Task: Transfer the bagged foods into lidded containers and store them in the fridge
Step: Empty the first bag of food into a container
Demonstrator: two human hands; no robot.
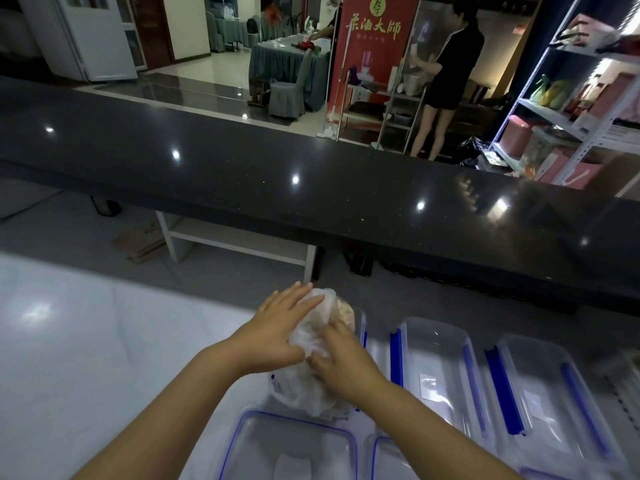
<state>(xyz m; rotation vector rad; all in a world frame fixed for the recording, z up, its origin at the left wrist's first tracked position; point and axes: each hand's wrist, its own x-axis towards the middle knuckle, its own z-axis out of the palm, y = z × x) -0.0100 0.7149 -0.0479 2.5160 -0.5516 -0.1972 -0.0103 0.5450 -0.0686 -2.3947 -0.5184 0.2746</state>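
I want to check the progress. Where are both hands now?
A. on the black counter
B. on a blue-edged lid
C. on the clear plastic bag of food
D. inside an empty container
C: the left hand and right hand both hold the clear plastic bag of food.

Look to the tall red roll-up banner (372,50) standing beyond the dark counter: you can read four large gold Chinese characters across its upper part, 茶酒大師. Above them sits a round green emblem (377,5) with a single character too small to make out. A smaller line beneath the gold characters is illegible.
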